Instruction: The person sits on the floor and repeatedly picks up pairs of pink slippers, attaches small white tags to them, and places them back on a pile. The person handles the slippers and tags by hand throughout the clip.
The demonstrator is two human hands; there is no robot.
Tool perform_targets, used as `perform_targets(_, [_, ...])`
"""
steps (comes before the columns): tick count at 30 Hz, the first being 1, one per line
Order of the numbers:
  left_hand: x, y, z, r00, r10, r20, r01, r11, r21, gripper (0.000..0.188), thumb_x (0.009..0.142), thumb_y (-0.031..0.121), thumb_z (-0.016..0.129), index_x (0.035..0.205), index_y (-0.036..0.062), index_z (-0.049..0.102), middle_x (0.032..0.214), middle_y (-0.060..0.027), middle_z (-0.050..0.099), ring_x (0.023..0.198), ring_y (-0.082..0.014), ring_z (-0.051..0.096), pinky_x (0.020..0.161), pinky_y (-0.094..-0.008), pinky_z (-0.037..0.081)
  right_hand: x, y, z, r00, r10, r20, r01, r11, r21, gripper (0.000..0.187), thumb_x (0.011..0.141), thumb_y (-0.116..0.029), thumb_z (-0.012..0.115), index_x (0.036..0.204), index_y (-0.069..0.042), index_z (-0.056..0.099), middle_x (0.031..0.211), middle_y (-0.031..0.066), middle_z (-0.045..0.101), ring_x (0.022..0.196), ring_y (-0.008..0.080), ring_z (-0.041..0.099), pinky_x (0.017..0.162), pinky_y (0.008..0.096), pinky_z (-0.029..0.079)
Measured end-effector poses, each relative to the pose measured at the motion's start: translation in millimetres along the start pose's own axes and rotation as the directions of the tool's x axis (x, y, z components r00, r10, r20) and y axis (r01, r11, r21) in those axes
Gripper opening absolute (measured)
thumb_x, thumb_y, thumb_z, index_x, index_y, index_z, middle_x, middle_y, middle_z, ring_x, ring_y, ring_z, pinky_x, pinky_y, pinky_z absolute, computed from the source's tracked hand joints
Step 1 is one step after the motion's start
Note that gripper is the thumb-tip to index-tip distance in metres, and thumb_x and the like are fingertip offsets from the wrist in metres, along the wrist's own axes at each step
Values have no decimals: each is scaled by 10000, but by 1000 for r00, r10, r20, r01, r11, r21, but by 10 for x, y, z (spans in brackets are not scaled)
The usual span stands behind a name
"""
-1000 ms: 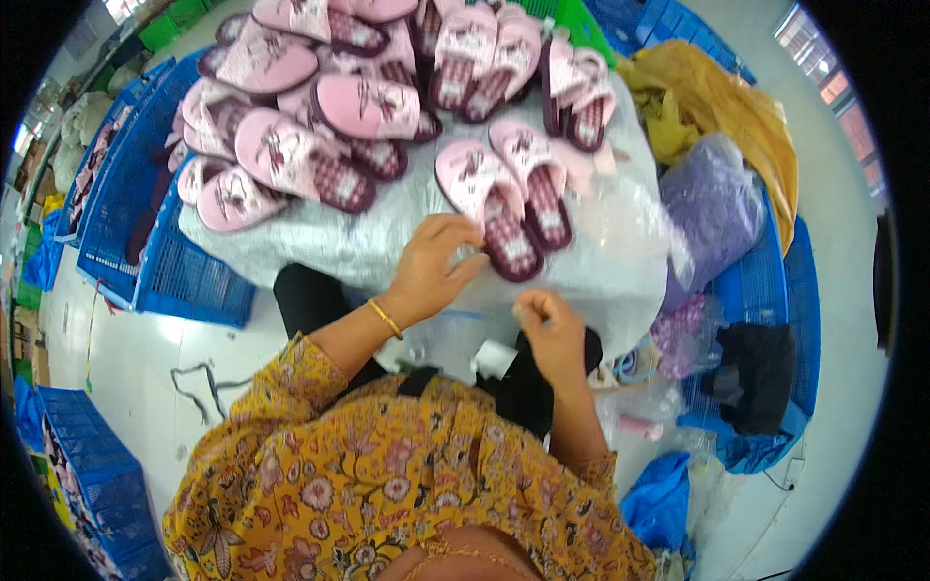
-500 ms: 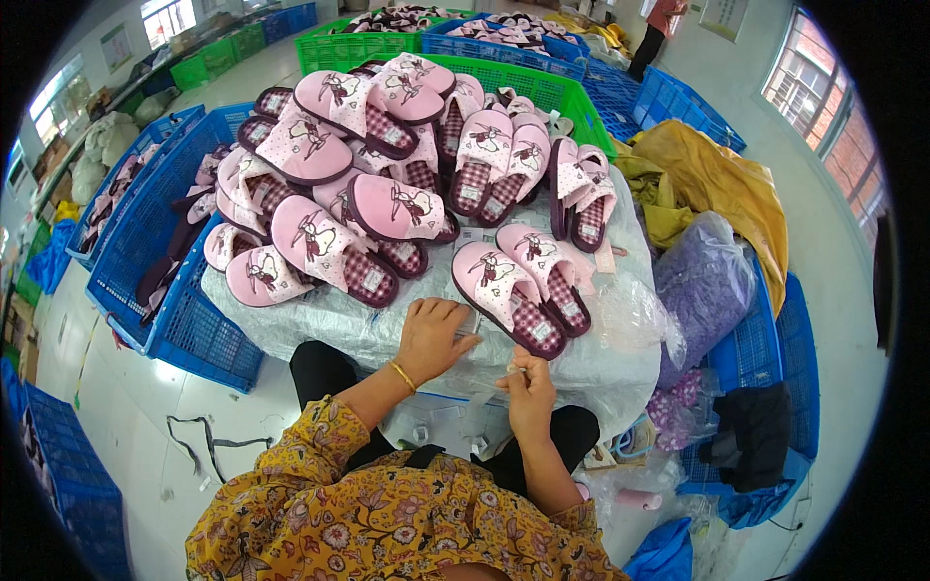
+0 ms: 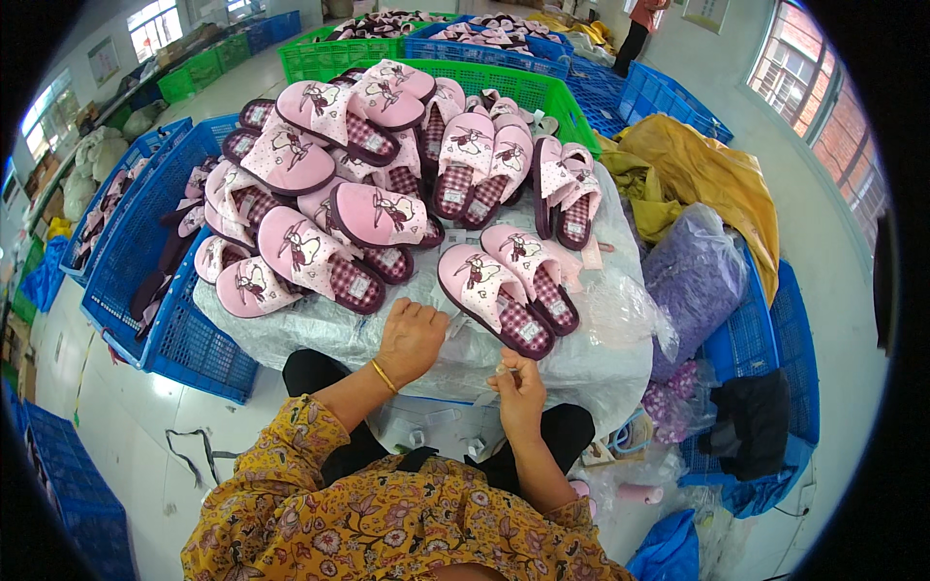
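Note:
My left hand (image 3: 412, 341) rests on the plastic-wrapped work surface (image 3: 373, 334), its fingers curled in; whatever may be under them is hidden. My right hand (image 3: 521, 392) is closed in a pinch at the near edge, with a tiny pale bit at its fingertips too small to name. Just beyond the right hand lies a pair of pink slippers (image 3: 484, 281) with dark checked insoles and a printed cartoon figure. A heap of matching slippers (image 3: 305, 247) covers the left and far side of the surface, and another pair (image 3: 567, 189) stands at the far right.
Blue crates (image 3: 199, 334) stand on the left, and a green crate (image 3: 552, 97) sits behind the heap. To the right are a yellow cloth (image 3: 712, 174), a bag of purple material (image 3: 697, 281) and a black cloth (image 3: 751, 426). Another person (image 3: 639, 29) stands far back.
My left hand's fingers and thumb, spread earlier, have curled in. The right hand keeps its pinch in nearly the same place. The whole view has shifted slightly.

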State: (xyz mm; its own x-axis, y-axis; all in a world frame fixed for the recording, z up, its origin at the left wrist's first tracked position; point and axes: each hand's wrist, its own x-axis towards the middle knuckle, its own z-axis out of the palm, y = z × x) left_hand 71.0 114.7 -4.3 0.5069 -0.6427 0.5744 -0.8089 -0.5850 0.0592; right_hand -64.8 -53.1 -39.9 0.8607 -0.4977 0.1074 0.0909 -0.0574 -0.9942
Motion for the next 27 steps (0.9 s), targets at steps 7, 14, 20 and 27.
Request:
perform_targets(7, [-65, -118, -215, 988, 98, -116, -104, 993, -48, 99, 786, 110, 670, 872, 89, 626, 822, -44, 614, 775, -224, 591, 821, -394, 432, -40, -35, -23, 989, 51, 140, -44, 998, -53, 116, 932, -73, 609, 1017, -10, 564, 1117, 92, 630, 758, 115, 621, 693, 257, 514])
perform_targets(14, [-332, 47, -689, 965, 29, -260, -42, 998, -45, 175, 747, 107, 735, 879, 113, 620, 846, -3, 626, 805, -182, 606, 876, -411, 423, -61, -287, 173, 920, 152, 360, -240, 948, 212, 100, 963, -92, 581, 1045, -43, 550, 977, 32, 618, 842, 98, 585, 775, 248, 487])
perform_targets(20, [-632, 221, -793, 965, 146, -218, -176, 977, -124, 208, 739, 145, 762, 911, 147, 645, 928, 15, 657, 854, -150, 626, 909, -408, 419, -9, -270, 403, 910, 144, 389, -245, 943, 225, 149, 967, -119, 589, 1065, -15, 546, 951, 34, 624, 858, 99, 607, 765, 258, 491])
perform_targets(27, [-762, 225, -659, 960, 237, -152, -272, 921, -280, 310, 734, 290, 809, 957, 147, 648, 1006, -16, 647, 944, -201, 604, 899, -434, 434, -49, -232, 467, 990, 35, 136, -31, 999, -35, 121, 926, -120, 634, 938, -7, 593, 769, 20, 629, 697, 69, 578, 638, 242, 475])
